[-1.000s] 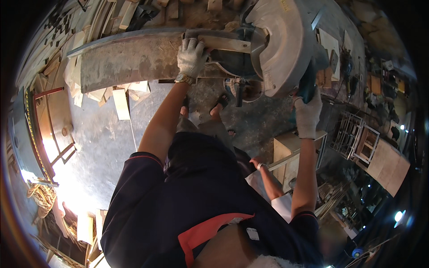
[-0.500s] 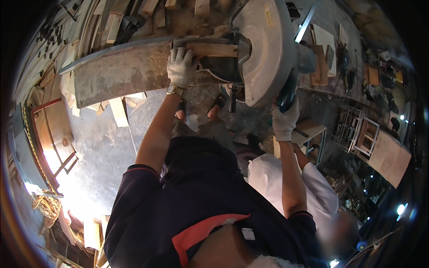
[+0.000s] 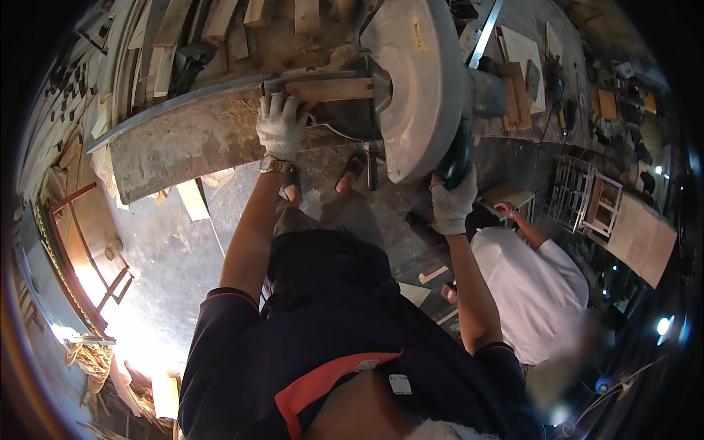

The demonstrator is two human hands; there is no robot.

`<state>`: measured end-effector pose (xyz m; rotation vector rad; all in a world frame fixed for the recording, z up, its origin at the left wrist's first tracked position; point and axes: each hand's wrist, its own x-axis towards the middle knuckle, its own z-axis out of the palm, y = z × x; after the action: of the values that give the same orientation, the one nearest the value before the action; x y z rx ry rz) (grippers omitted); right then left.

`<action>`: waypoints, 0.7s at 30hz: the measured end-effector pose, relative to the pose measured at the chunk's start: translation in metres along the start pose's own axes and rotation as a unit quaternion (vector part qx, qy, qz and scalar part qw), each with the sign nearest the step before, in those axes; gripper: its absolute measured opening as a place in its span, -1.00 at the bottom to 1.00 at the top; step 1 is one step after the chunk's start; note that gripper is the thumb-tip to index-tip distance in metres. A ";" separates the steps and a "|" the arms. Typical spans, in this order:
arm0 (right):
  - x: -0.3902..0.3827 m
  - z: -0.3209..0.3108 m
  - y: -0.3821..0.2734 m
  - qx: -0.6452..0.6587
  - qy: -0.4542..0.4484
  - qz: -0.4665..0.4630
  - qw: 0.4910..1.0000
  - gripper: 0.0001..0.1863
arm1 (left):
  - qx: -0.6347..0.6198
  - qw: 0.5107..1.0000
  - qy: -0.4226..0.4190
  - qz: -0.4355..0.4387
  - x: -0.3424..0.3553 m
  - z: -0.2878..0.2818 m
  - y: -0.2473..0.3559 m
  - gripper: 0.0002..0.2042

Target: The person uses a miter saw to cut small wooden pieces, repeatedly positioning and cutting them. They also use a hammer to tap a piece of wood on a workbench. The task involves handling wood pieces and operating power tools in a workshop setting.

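A miter saw with a large pale grey blade guard (image 3: 414, 88) stands at the top middle of the head view. My right hand (image 3: 453, 204), in a white knit glove, is closed round the saw's dark teal handle (image 3: 457, 158). A short wooden block (image 3: 336, 89) lies along the saw fence, its right end beside the blade guard. My left hand (image 3: 280, 126), gloved as well and with a wristwatch above the cuff, grips the block's left end against the fence. The blade is hidden by the guard.
A long worn bench (image 3: 176, 158) runs left from the saw. Wooden offcuts (image 3: 220, 18) lie behind it. To my right, a person in a white shirt (image 3: 524, 286) bends close to my right arm. Metal frames (image 3: 568, 191) and a wooden panel (image 3: 642, 242) stand farther right.
The view has shifted slightly, so saw and bench appear farther left. The person in white has moved to the right, with a hand now visible. Both my hands keep their grips.
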<state>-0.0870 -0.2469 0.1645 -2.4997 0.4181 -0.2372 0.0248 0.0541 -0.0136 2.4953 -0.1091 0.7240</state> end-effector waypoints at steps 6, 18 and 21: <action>-0.002 0.005 0.001 0.003 -0.007 0.031 0.999 -0.65 | 0.010 1.000 -0.006 -0.001 -0.001 0.000 -0.002 -0.72; -0.005 0.043 0.033 0.012 0.011 0.038 0.999 -0.58 | 0.014 1.000 -0.009 -0.003 -0.002 0.002 -0.001 -0.68; -0.003 0.030 0.019 0.023 -0.006 0.027 0.999 -0.56 | 0.029 0.999 -0.042 -0.012 -0.002 0.002 -0.002 -0.65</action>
<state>-0.0868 -0.2446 0.1286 -2.4396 0.4693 -0.2090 0.0247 0.0552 -0.0167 2.5786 -0.0885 0.6198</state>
